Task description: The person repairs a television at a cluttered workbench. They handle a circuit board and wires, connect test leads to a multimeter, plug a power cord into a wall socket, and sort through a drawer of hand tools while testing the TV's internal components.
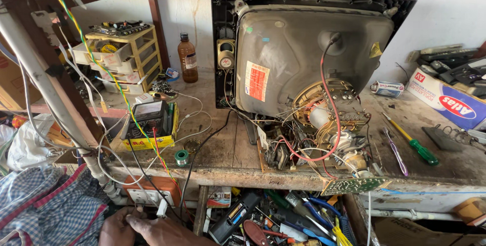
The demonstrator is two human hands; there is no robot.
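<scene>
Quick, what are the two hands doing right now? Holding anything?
Left hand: low by the orange socket box, fingers curled; cannot tell if it grips anything.
Right hand: fingertips at the small white plug; grip unclear.

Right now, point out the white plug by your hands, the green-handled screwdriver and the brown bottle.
white plug (162,208), head view, on its white body under the orange socket box.
green-handled screwdriver (424,153), head view, on the green handle.
brown bottle (188,62), head view, on the middle of its body.
</scene>
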